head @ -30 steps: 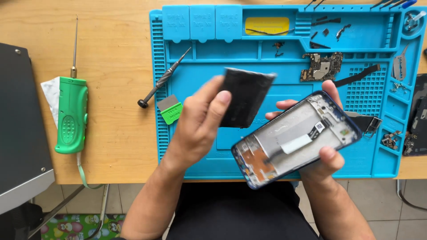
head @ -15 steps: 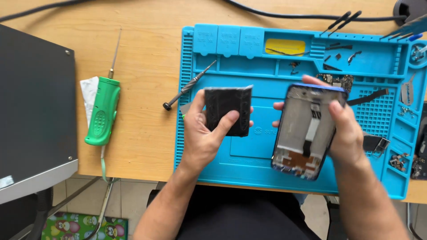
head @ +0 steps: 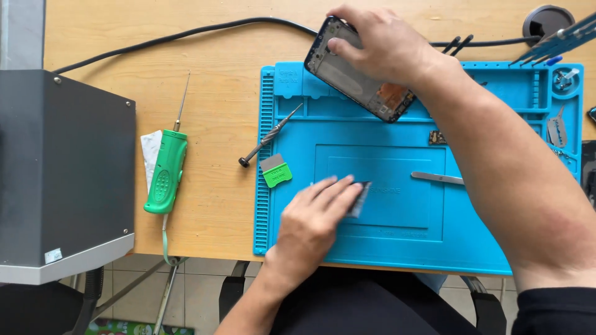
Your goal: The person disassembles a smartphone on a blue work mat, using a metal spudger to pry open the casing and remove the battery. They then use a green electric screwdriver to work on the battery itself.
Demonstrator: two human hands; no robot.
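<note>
Here, the left hand (head: pixel 310 220), fingers flat and blurred, presses a dark battery (head: pixel 359 197) onto the blue repair mat (head: pixel 397 248) at centre frame. The right hand (head: pixel 385 43) grips the opened phone frame (head: pixel 357 77) over the mat's upper edge; bare mat lies between them.

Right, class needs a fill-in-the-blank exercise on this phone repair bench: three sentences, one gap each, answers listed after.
1. The right hand holds the opened phone frame over the far edge of the ____ silicone work mat.
2. The left hand presses a flat dark battery onto the ____.
3. The green-handled tool lies on the wooden desk, to the ____ of the mat.

Missing words: blue; mat; left
</note>
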